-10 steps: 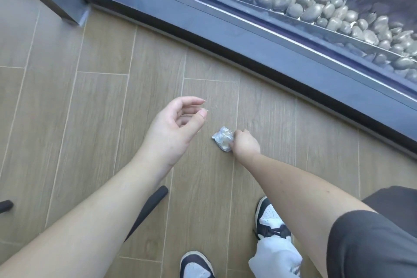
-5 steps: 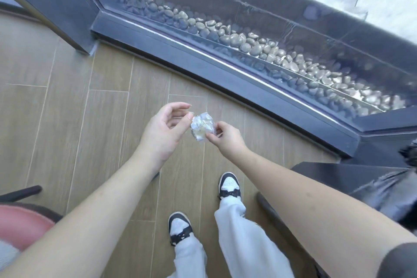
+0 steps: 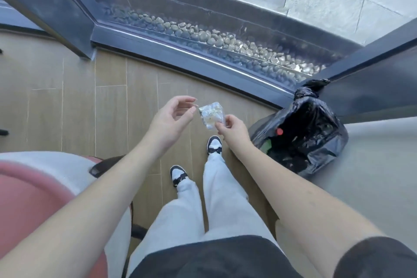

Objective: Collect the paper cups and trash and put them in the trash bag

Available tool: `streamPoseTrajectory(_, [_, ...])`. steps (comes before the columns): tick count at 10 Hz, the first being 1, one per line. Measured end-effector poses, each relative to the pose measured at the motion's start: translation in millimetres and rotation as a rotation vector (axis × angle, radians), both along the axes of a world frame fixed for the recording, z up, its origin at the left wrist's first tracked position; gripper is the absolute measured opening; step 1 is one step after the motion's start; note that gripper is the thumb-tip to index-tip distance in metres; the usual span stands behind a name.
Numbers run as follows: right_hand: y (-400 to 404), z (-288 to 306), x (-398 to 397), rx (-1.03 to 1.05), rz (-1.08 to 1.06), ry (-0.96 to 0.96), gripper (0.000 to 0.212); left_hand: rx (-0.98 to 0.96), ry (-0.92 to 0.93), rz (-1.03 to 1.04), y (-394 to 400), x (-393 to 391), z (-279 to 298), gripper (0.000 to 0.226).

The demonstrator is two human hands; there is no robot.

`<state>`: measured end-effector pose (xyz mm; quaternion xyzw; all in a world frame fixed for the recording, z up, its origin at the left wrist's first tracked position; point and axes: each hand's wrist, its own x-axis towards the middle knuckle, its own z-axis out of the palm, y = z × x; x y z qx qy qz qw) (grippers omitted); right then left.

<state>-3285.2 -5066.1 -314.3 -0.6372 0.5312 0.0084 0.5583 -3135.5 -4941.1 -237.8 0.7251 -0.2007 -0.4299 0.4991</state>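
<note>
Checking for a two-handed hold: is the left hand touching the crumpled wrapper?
Cannot tell. In the head view the left hand has fingertips at the crumpled wrapper's edge, without plain contact or gap; the right hand pinches it.

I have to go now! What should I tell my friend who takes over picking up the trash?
Right hand: pinches the crumpled foil wrapper by its lower corner, held above the floor.
Left hand: open, fingertips beside the wrapper, no grip on it.
Black trash bag: on the grey ledge at the right, mouth open, some trash inside.
Done: wrapper picked up.
Left: drop it into the bag. No paper cups in view.
</note>
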Motion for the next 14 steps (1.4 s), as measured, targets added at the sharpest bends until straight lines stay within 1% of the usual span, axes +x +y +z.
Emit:
streamPoseTrajectory(1, [11.1, 24.4, -44.5, 0.017, -0.051, 0.019, 0.009, -0.004, 0.033, -0.072, 8.2, -31.8, 14.4, 0.031])
streamPoseTrajectory(2, [11.0, 30.2, -90.7, 0.013, -0.139, 0.059, 0.014, -0.007, 0.050, -0.135, 3.5, -57.2, 20.9, 0.029])
streamPoseTrajectory(4, [-0.3, 24.5, -173.3, 0.037, -0.366, 0.139, 0.009, -0.016, 0.053, -0.182, -11.5, -101.2, 30.3, 0.019])
streamPoseTrajectory(5, [-9.8, 20.2, -206.4, 0.090, -0.483, 0.148, 0.015, -0.013, 0.059, -0.219, -20.8, -126.1, 34.9, 0.018])
streamPoseTrajectory(6, [-20.0, 19.3, -228.2, 0.181, -0.637, 0.082, 0.026, -0.003, 0.051, -0.222, -29.6, -147.4, 41.2, 0.020])
streamPoseTrajectory(7, [-29.3, 17.0, -240.9, 0.222, -0.738, 0.042, 0.033, 0.000, 0.054, -0.209, -35.0, -163.4, 44.2, 0.020])
streamPoseTrajectory(9, [-33.0, 24.6, -256.0, 0.221, -0.670, 0.001, 0.036, 0.027, 0.045, -0.249, -38.8, -187.4, 52.2, 0.019])
streamPoseTrajectory(10, [-29.2, 37.4, -259.7, 0.213, -0.604, -0.084, 0.040, 0.030, 0.036, -0.276, -41.0, -195.4, 60.5, 0.024])
streamPoseTrajectory(11, [-22.7, 56.7, -263.8, 0.191, -0.524, -0.201, 0.050, 0.006, 0.026, -0.320, -41.3, -205.5, 72.5, 0.034])
streamPoseTrajectory(12, [-15.9, 78.0, -268.1, 0.191, -0.483, -0.291, 0.057, 0.000, -0.026, -0.372, -38.4, -215.1, 82.3, 0.047])
streamPoseTrajectory(13, [-7.3, 96.1, -274.6, 0.215, -0.447, -0.358, 0.059, -0.013, -0.064, -0.409, -30.0, -225.3, 90.3, 0.051])
streamPoseTrajectory(14, [0.5, 111.9, -281.7, 0.206, -0.445, -0.402, 0.058, -0.025, -0.058, -0.409, -23.3, -235.3, 93.8, 0.052])
